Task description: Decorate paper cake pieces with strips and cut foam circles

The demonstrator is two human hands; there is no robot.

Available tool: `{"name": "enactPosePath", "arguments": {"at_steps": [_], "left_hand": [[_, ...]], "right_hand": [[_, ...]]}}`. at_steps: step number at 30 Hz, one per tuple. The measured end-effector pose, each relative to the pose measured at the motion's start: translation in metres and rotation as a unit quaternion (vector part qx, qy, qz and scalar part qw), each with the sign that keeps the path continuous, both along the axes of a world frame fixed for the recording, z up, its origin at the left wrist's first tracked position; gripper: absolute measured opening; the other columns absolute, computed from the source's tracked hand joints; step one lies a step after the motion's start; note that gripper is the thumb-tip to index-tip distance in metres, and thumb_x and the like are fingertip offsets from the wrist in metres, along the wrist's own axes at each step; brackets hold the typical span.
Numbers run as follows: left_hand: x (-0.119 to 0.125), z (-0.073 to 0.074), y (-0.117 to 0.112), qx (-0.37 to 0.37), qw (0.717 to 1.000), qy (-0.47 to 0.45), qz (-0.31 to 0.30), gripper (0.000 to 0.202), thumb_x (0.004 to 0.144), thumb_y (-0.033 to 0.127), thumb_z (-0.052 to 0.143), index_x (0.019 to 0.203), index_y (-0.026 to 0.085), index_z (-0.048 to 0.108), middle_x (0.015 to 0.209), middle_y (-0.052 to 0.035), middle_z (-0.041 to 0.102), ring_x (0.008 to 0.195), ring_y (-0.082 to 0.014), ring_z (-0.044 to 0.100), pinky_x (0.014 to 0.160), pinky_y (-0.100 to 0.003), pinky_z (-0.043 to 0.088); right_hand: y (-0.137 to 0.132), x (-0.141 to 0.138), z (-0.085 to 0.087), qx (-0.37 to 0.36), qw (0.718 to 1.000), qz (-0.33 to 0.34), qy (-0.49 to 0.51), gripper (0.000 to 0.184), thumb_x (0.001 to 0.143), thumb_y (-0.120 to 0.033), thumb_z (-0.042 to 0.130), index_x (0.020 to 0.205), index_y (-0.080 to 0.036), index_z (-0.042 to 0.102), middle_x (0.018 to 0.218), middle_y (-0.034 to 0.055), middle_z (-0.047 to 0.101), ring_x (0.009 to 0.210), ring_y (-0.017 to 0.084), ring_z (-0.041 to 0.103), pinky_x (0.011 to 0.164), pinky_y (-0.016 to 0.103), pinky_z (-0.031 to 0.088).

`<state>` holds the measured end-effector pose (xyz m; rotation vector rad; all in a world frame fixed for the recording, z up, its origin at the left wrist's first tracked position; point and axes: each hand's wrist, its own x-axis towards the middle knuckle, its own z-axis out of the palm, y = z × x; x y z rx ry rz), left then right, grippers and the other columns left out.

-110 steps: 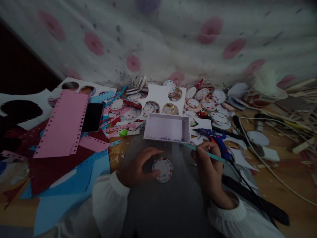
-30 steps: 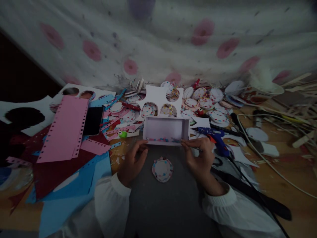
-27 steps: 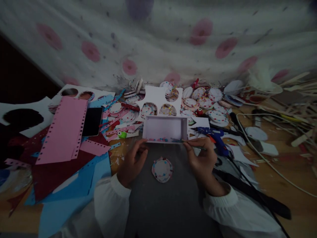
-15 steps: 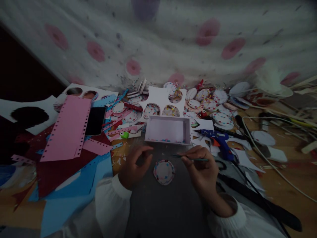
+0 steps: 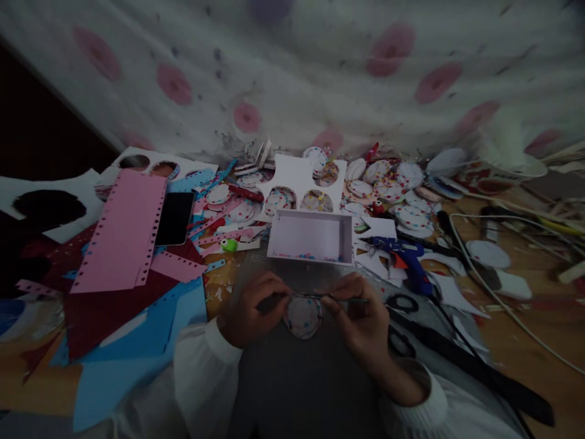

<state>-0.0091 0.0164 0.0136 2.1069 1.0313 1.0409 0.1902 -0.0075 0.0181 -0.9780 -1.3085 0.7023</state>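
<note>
My left hand [image 5: 251,308] and my right hand [image 5: 354,314] meet low in the middle, above a white paper disc [image 5: 302,318] with coloured dots round its rim. The right hand pinches a thin teal stick [image 5: 338,298] that points left toward the left fingertips. The left fingers are curled, pinched at the stick's tip; what they hold is too small to see. Just beyond the hands stands a shallow white box [image 5: 311,236] with coloured bits along its near wall.
A blue glue gun [image 5: 404,259] and black scissors [image 5: 401,323] lie to the right, with cables crossing the wooden floor. Pink punched paper [image 5: 123,231], a black phone [image 5: 173,216], blue and dark red sheets lie left. Several dotted discs [image 5: 388,189] pile up behind the box.
Both hands have drawn back from the white box's near edge toward me and closed in over the dotted disc. The stick's tip now meets my left fingers.
</note>
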Motion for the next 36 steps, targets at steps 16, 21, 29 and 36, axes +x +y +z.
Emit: {"name": "enactPosePath", "arguments": {"at_steps": [16, 21, 29, 36], "left_hand": [[-0.002, -0.005, 0.001, -0.011, 1.000, 0.006, -0.008, 0.011, 0.092, 0.019, 0.058, 0.093, 0.018, 0.069, 0.085, -0.0065, 0.066, 0.083, -0.0172, 0.063, 0.074, -0.030, 0.051], [-0.002, -0.005, 0.001, -0.017, 1.000, -0.003, -0.005, 0.012, 0.091, 0.018, 0.058, 0.094, 0.018, 0.069, 0.087, -0.0069, 0.066, 0.084, -0.0173, 0.063, 0.075, -0.030, 0.051], [0.001, 0.012, -0.001, -0.121, 0.991, -0.047, -0.024, 0.032, 0.096, 0.037, 0.048, 0.084, 0.018, 0.072, 0.079, -0.0069, 0.068, 0.077, -0.0183, 0.065, 0.074, -0.032, 0.053], [0.003, 0.005, -0.009, -0.262, 0.960, -0.099, 0.002, 0.034, 0.090, 0.047, 0.055, 0.075, 0.021, 0.071, 0.071, -0.0030, 0.068, 0.071, -0.0192, 0.063, 0.067, -0.031, 0.052]], "right_hand": [[0.002, 0.002, 0.003, 0.016, 0.999, -0.015, -0.024, 0.016, 0.080, -0.015, 0.071, 0.076, -0.023, 0.058, 0.071, -0.0004, 0.066, 0.066, 0.015, 0.061, 0.055, 0.027, 0.048], [0.004, 0.004, 0.003, 0.018, 1.000, -0.014, 0.000, 0.020, 0.079, -0.010, 0.070, 0.075, -0.023, 0.056, 0.072, -0.0009, 0.066, 0.067, 0.015, 0.062, 0.056, 0.027, 0.049], [-0.008, 0.012, -0.001, 0.178, 0.954, -0.055, -0.233, 0.019, 0.087, -0.014, 0.062, 0.091, -0.031, 0.067, 0.082, -0.0011, 0.074, 0.066, 0.018, 0.062, 0.062, 0.036, 0.047], [-0.015, 0.004, 0.007, 0.257, 0.854, 0.092, -0.443, 0.025, 0.086, -0.012, 0.060, 0.084, -0.036, 0.064, 0.099, -0.0096, 0.076, 0.069, 0.016, 0.064, 0.062, 0.035, 0.048]]}}
